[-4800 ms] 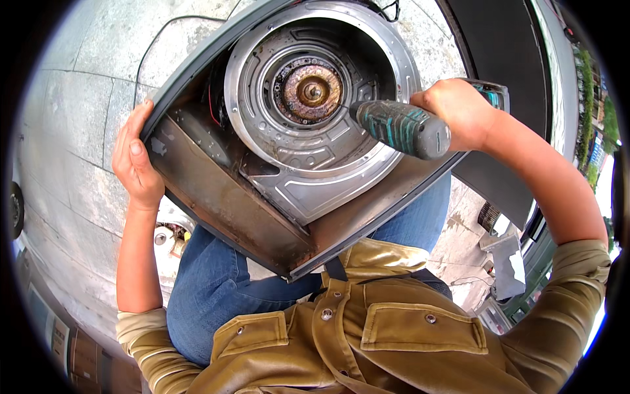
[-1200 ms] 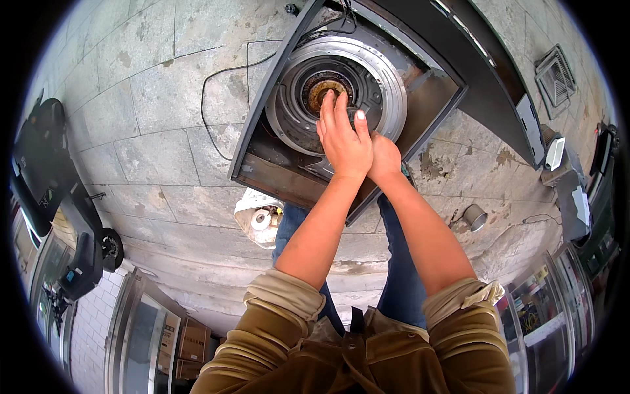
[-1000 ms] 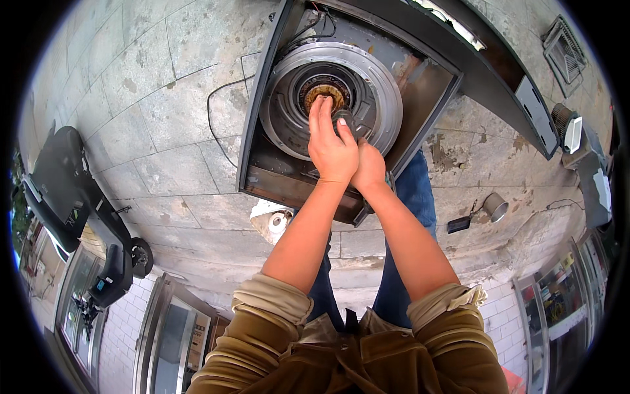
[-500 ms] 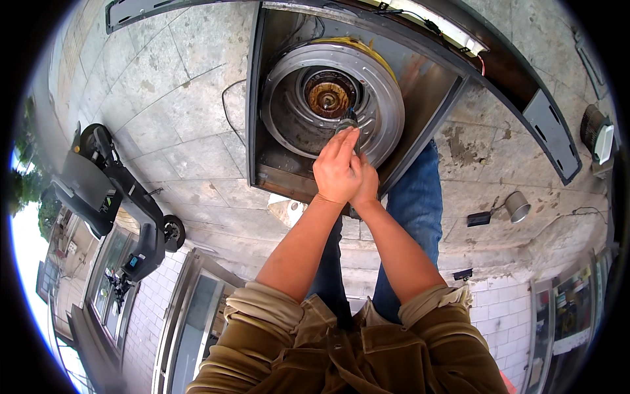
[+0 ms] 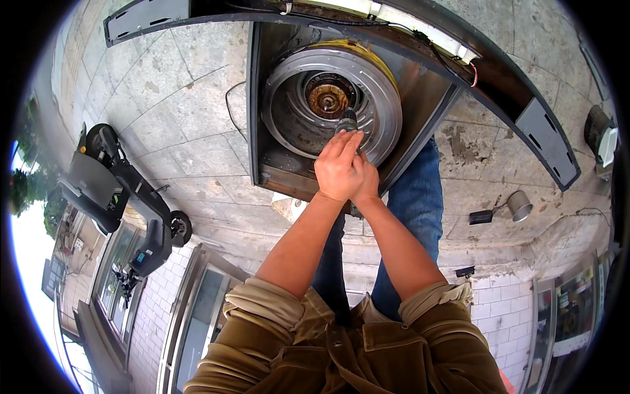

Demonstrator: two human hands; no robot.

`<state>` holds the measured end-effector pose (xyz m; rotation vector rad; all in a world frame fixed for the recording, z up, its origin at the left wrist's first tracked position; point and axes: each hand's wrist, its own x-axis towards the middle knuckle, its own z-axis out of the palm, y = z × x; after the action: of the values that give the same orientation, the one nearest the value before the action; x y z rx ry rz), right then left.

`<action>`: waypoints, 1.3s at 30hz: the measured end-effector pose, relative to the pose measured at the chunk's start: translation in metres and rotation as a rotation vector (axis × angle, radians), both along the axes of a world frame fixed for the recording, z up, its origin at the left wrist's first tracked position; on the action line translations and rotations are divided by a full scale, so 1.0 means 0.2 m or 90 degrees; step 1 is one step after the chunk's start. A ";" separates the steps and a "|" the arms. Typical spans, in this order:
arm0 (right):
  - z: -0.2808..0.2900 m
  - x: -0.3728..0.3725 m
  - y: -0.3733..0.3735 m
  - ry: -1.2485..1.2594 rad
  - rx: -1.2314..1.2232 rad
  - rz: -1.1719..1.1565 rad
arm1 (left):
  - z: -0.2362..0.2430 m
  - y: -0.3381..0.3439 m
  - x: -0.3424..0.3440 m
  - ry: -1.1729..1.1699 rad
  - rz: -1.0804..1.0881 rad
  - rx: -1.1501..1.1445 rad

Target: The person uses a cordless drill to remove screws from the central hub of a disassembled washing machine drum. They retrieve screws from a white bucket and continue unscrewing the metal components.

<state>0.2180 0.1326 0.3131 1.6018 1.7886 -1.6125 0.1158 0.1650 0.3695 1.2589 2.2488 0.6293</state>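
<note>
Both my hands are closed around what looks like a power drill (image 5: 348,120), mostly covered by my fingers; only its dark chuck end shows. My left hand (image 5: 336,171) lies over the top of it, and my right hand (image 5: 366,180) wraps it from the right side and below. Its tip points into a round metal fan housing (image 5: 388,125), just right of a rusty brown motor hub (image 5: 328,96) in the centre. Whether the tip touches a screw is hidden. Yellow material (image 5: 367,52) runs along the housing's far rim.
The housing sits in an open sheet-metal box (image 5: 254,144) with a long curved dark panel (image 5: 505,98) across its far side. My jeans-clad legs (image 5: 417,203) stand at its near side. A scooter (image 5: 134,197) is parked left. A metal cup (image 5: 518,206) lies right on stone paving.
The whole view has shifted slightly. Both hands keep the same grip on the drill, its chuck still pointing into the housing beside the hub.
</note>
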 end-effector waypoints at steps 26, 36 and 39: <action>-0.04 -0.01 0.00 0.003 -0.006 0.059 | 0.00 0.01 -0.04 -0.002 0.005 -0.006; 0.00 -0.03 0.05 -0.010 -0.023 0.052 | -0.01 0.01 -0.05 -0.002 0.014 -0.005; 0.00 -0.04 0.04 -0.017 -0.033 0.054 | -0.01 0.00 -0.05 0.000 0.018 -0.004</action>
<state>0.2106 0.1415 0.3134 1.4962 1.7621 -1.5798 0.1060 0.1659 0.3679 1.2252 2.2705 0.6332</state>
